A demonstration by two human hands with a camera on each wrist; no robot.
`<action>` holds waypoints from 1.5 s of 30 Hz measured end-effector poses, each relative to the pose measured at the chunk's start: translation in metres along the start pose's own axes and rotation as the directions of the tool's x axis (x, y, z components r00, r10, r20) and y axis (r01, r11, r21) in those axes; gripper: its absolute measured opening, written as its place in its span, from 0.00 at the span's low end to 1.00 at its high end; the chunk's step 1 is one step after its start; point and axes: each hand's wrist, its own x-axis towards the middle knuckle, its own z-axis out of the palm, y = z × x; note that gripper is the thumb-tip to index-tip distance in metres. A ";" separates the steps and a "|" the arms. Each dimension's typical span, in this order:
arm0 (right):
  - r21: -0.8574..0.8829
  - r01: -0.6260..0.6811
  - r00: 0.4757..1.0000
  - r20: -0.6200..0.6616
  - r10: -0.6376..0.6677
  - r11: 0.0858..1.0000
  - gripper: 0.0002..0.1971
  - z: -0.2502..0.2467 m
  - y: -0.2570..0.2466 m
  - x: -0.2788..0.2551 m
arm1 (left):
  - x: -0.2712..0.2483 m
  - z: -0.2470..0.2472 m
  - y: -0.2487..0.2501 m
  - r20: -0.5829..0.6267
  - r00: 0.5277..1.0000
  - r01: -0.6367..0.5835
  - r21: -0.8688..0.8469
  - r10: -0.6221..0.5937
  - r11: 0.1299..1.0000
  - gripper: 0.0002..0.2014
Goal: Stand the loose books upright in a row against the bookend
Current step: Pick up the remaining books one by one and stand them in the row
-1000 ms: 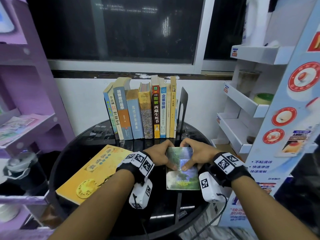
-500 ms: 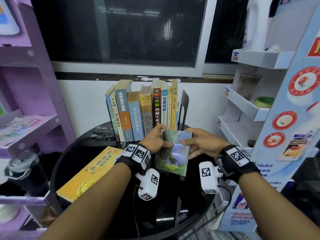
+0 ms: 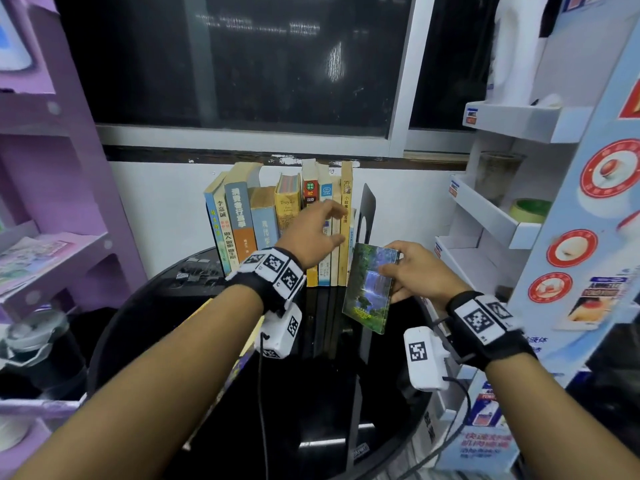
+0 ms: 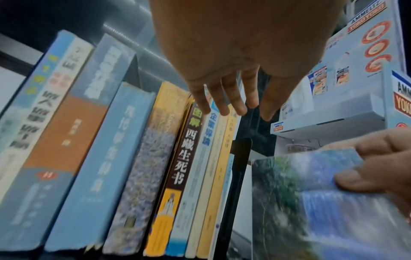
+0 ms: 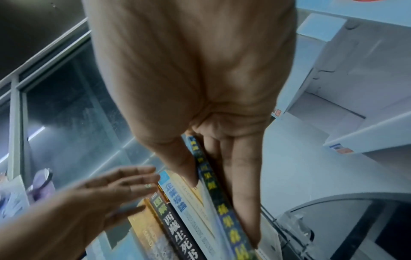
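Note:
Several books stand upright in a row (image 3: 277, 220) at the back of the round black table (image 3: 145, 306), ending at a black bookend (image 3: 367, 216) on the right. My right hand (image 3: 398, 268) pinches a thin waterfall-cover book (image 3: 372, 285) between thumb and fingers, holding it tilted upright off the table in front of the bookend. The right wrist view shows its spine (image 5: 213, 193) in that pinch. My left hand (image 3: 332, 223) is open with straight, spread fingers (image 4: 229, 103) at the spines on the right of the row. A yellow book (image 3: 244, 351) lies flat, mostly hidden under my left forearm.
A purple shelf unit (image 3: 52, 237) stands at the left with a lidded bottle (image 3: 34, 341) below it. A white display rack (image 3: 502, 220) with printed panels crowds the right side of the table. Wall and dark window lie right behind the row.
The waterfall book has come up from lying flat on the table to tilted upright near the bookend. My left hand has let go of it and reached to the row.

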 end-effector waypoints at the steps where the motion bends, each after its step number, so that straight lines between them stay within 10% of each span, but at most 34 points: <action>1: -0.040 0.009 0.999 -0.036 -0.010 0.999 0.12 0.000 -0.001 0.000 | 0.005 -0.004 0.003 -0.044 0.998 -0.034 0.024 0.035 0.999 0.20; 7: -0.246 0.044 0.983 -0.160 -0.085 0.968 0.09 0.006 0.003 0.013 | 0.040 -0.017 0.015 -0.163 0.976 -0.106 0.219 0.144 0.970 0.22; 20: -0.237 0.078 0.958 -0.250 -0.139 0.968 0.16 0.034 0.012 0.060 | 0.092 -0.011 -0.015 0.061 0.997 -0.066 0.494 0.041 0.867 0.34; 45: -0.119 0.173 0.967 -0.168 -0.192 0.978 0.32 0.063 0.031 0.106 | 0.092 0.001 -0.020 -0.134 0.990 0.007 0.384 0.048 0.923 0.22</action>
